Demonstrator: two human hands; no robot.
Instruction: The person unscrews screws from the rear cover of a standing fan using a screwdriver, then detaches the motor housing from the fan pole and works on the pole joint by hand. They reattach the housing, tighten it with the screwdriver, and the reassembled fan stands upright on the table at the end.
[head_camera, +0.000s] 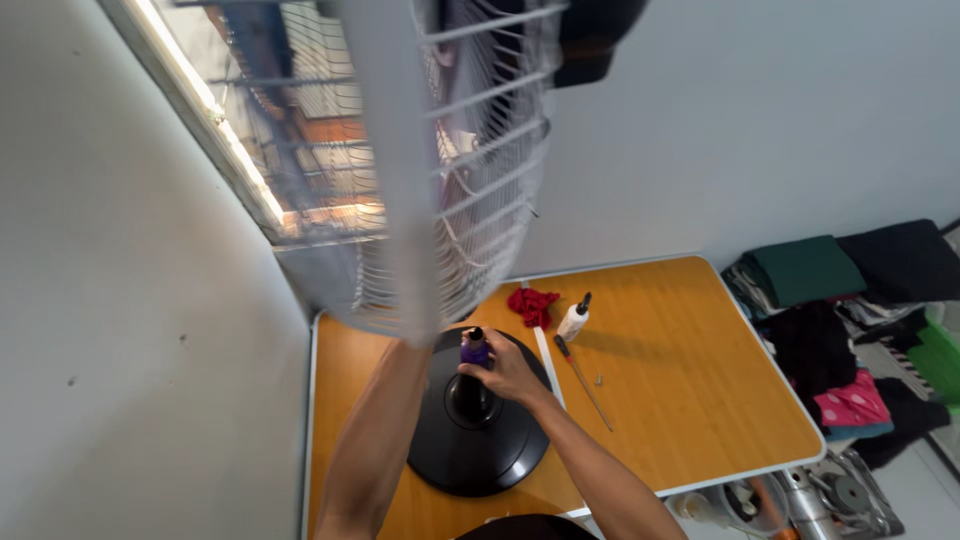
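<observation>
in the head view, looking steeply down, the person's right hand (508, 372) is clenched around the purple collar (475, 350) at the top of the short black post that rises from the round black fan base (478, 455), the fingers wrapped from the right side so the post is steadied at its upper end. the base sits flat on the near left part of the orange wooden desk (690, 350), close to the wall, which keeps its weight fully supported while the upper part is handled. the left arm reaches up and away from the base; the left hand (405, 335) goes in under the white fan guard (450, 170), which looms large and blurred near the camera, tilted above the base, and seems to be carried from below, though whether that grip is closed on the cage or its stem cannot be told because the mesh hides the fingers. on the desk just far of the base lie a crumpled red cloth (533, 303), a small white bottle with a dark cap (574, 318) lying over, and a long screwdriver (580, 375), all within reach of the right hand but not touching it. folded clothes (850, 300) are piled to the right, beyond the desk edge.
</observation>
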